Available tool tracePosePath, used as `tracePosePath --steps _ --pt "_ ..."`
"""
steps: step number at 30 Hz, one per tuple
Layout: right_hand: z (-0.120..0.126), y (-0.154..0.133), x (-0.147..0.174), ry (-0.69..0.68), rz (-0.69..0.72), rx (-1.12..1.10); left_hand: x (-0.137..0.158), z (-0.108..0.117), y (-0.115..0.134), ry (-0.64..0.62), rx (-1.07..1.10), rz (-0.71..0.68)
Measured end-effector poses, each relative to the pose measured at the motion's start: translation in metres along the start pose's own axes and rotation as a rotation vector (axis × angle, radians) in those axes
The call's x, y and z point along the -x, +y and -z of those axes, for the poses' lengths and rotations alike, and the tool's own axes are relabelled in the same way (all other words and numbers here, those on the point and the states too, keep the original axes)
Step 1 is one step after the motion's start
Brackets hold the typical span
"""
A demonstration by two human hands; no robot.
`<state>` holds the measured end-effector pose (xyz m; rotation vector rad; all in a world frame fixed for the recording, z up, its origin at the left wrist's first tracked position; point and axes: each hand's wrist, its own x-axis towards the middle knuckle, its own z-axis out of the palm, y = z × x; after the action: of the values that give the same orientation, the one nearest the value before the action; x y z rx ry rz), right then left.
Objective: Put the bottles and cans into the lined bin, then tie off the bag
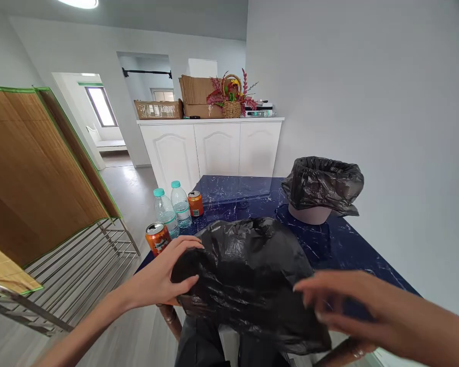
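Observation:
A black plastic bag, crinkled and shiny, spreads over the near edge of the table and hangs down above my lap. Whether anything lies beneath or inside it is hidden. My left hand rests at the bag's left edge, with thumb and fingers apart. At the bag's right edge hovers my right hand, slightly blurred, its fingers bent and apart from the thumb; I see nothing held there. Farther back on the right stands a pale bin lined with another black bag folded over its rim.
On the table's left side stand an orange soda can, a second orange can and two water bottles with teal caps. A white cabinet is behind. A metal rack stands left.

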<state>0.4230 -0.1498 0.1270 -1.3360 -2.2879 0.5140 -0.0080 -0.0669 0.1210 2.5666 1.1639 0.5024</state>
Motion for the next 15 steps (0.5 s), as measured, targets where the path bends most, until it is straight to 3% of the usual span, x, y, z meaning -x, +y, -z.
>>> tracePosePath --steps 3,5,7,11,15 --pt "0.000 -0.005 -0.061 0.034 0.131 -0.028 -0.007 -0.018 0.010 -0.038 0.005 -0.051" --pt "-0.020 0.011 -0.108 0.061 0.265 0.090 -0.019 -0.039 0.009 -0.059 -0.052 -0.077" --pt "-0.048 0.040 -0.151 0.004 0.308 0.260 -0.036 -0.063 0.001 -0.060 -0.120 -0.090" --pt "-0.097 0.112 -0.210 -0.112 0.135 0.446 -0.074 -0.100 -0.031 -0.104 -0.214 -0.024" --pt "-0.115 0.169 -0.226 -0.118 -0.040 0.465 -0.095 -0.113 -0.064 -0.143 -0.330 0.051"
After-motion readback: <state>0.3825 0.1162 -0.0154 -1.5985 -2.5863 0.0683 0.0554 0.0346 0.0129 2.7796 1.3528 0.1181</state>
